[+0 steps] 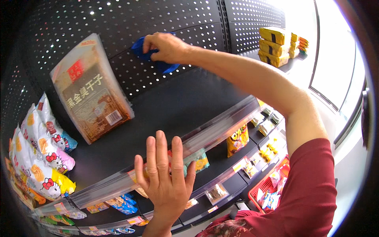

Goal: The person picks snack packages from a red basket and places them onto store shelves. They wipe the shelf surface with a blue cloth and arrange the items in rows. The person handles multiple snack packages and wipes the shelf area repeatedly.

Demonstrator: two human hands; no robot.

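Observation:
My right hand (165,47) grips a bunched blue cloth (167,66) and presses it to the black perforated back panel (192,32) above the shelf. With fingers spread and nothing held, my left hand (165,177) is raised in front of the shelf's clear plastic front strip (219,130); whether it touches the strip I cannot tell. Between the cloth and the shelf's left end, a large brown-and-white food packet (91,89) bearing writing stands tilted on the black shelf board (165,103).
White cartoon-cat snack bags (41,148) stand at the left. Stacked yellow packages (274,46) sit at the far right, near a bright window (334,59). Lower shelves hold a yellow snack bag (237,140) and blue packets (123,203). A red basket (254,194) with packets is at lower right.

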